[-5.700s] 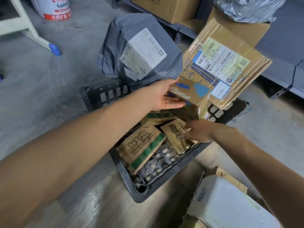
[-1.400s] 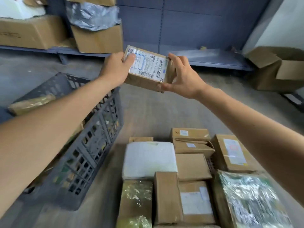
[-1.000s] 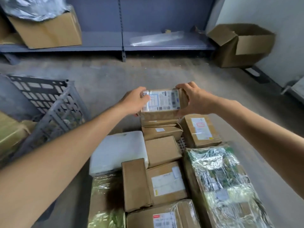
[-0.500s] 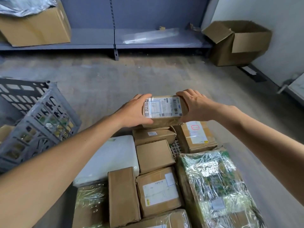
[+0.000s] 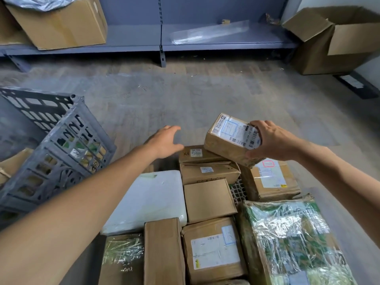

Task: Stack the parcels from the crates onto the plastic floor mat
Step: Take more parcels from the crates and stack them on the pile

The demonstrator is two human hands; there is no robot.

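Note:
A small brown parcel with a white barcode label [image 5: 230,138] is tilted in my right hand [image 5: 273,140], just above the far end of the parcel pile. My left hand [image 5: 164,140] hovers to its left, empty, fingers spread, off the parcel. Below lie several stacked parcels: brown cartons [image 5: 207,199], a white foam box [image 5: 150,199] and a large film-wrapped box [image 5: 292,241]. A patch of the white lattice floor mat [image 5: 238,192] shows between them. The grey plastic crate [image 5: 55,149] stands at the left with packets inside.
A blue-grey shelf [image 5: 160,36] runs along the back wall with a carton [image 5: 59,25] on it. An open cardboard box [image 5: 333,42] sits at the far right. Bare concrete floor [image 5: 185,99] lies between the shelf and the pile.
My left hand has let go of the small parcel and moved left. The right hand alone holds it, now tilted and shifted to the right over the far cartons.

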